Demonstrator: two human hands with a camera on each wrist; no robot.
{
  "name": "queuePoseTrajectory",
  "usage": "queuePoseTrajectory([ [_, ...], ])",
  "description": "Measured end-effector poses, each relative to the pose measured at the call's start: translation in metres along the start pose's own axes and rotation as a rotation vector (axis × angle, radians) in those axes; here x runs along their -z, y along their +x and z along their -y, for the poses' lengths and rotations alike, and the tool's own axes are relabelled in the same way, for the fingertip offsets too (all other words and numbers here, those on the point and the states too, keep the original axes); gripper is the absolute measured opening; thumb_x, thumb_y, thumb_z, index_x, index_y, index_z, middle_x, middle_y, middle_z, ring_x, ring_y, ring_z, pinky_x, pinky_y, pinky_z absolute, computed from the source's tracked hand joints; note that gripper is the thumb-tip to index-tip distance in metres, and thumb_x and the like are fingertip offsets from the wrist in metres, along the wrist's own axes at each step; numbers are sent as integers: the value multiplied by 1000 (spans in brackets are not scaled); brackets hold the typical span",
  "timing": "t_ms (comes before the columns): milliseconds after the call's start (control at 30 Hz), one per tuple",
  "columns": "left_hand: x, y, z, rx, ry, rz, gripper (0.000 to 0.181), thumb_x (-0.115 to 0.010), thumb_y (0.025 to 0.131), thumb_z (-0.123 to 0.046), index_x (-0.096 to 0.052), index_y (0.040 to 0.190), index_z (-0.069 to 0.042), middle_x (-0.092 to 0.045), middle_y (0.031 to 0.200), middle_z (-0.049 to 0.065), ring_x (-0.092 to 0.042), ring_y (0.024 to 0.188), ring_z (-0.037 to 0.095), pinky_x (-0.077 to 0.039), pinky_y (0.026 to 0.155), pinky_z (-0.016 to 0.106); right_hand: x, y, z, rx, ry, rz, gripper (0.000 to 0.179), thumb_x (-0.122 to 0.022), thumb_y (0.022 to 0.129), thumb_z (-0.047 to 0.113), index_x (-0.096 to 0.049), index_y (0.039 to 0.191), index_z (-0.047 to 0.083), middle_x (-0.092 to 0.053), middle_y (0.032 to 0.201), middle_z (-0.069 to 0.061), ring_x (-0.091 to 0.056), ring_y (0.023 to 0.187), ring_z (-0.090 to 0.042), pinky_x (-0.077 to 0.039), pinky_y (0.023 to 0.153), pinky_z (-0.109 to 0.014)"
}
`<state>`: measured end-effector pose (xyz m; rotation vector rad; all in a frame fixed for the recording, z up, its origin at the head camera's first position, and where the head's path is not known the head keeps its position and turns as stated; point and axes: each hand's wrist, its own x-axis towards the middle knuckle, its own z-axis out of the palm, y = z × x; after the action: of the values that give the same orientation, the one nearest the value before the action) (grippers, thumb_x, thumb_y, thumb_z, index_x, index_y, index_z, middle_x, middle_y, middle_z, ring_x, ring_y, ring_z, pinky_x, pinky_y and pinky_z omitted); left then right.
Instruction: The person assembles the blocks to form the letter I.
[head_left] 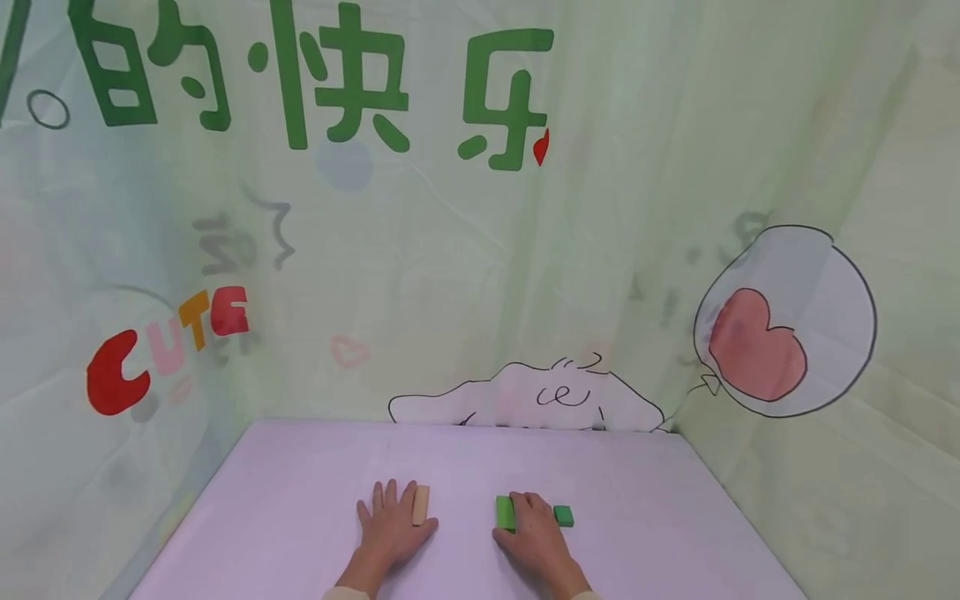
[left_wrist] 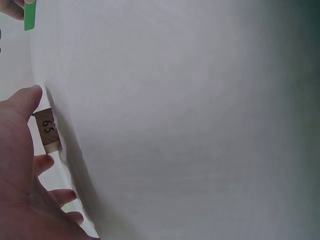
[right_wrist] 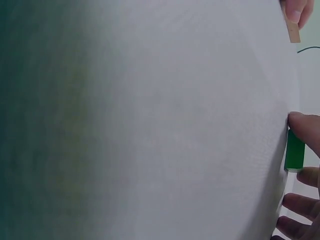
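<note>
In the head view my left hand [head_left: 392, 527] lies low over the tabletop, fingers spread. Its thumb and index finger pinch a light wooden block [head_left: 422, 506] at the ends. The left wrist view shows black digits on the end of this wooden block [left_wrist: 47, 127], between thumb and index finger. To the right, my right hand [head_left: 537, 533] holds a bright green block [head_left: 505, 512] between thumb and index finger, partly covering it. Both fingers meet the ends of the green block [right_wrist: 295, 151] in the right wrist view. A gap of bare tabletop separates the two blocks.
A small darker green block [head_left: 563, 516] lies just right of my right hand. The pale purple tabletop [head_left: 337, 458] ends at a printed curtain [head_left: 435, 275], which also hangs along both sides.
</note>
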<state>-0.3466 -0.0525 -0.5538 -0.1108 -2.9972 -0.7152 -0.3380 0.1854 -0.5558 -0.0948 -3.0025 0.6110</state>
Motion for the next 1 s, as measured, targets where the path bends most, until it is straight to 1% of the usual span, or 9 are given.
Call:
queuePoseTrajectory([
  [300, -1, 3, 2, 3, -1, 0, 72, -62, 79, -55, -47, 137, -14, -30, 143, 27, -15, 134, 50, -3, 98, 72, 2, -1, 1, 19, 3, 0, 73, -76, 73, 43, -52, 129, 4, -48, 125, -20, -45, 117, -37, -39, 94, -53],
  [533, 1, 0, 3, -15, -31, -1, 77, -68, 73, -54, -48, 136, -13, -30, 142, 28, -17, 132, 51, -4, 97, 72, 2, -1, 1, 5, 10, 6, 74, -77, 72, 44, -52, 129, 4, -48, 125, -19, -46, 116, -36, -39, 94, -53],
  [667, 4, 0, 4, -24, -4, 23, 77, -66, 73, -53, -48, 136, -15, -31, 142, 27, -18, 132, 51, -4, 97, 72, 1, -1, 1, -5, -11, 9, 75, -77, 71, 45, -52, 129, 5, -48, 125, -19, -46, 116, -37, -40, 93, -54],
  [800, 6, 2, 6, -47, 27, 37, 77, -65, 73, -57, -48, 136, -16, -33, 142, 26, -22, 131, 50, -5, 96, 73, 2, -1, 0, 6, -24, 2, 74, -77, 71, 45, -52, 129, 5, -49, 125, -19, -46, 116, -37, -40, 93, -53],
  [1000, 4, 5, 13, -85, 61, 17, 78, -65, 72, -62, -50, 134, -17, -37, 139, 24, -26, 129, 49, -10, 95, 74, 3, -1, 0, 23, -28, 9, 74, -76, 72, 46, -52, 129, 5, -49, 125, -18, -46, 117, -37, -40, 93, -53],
])
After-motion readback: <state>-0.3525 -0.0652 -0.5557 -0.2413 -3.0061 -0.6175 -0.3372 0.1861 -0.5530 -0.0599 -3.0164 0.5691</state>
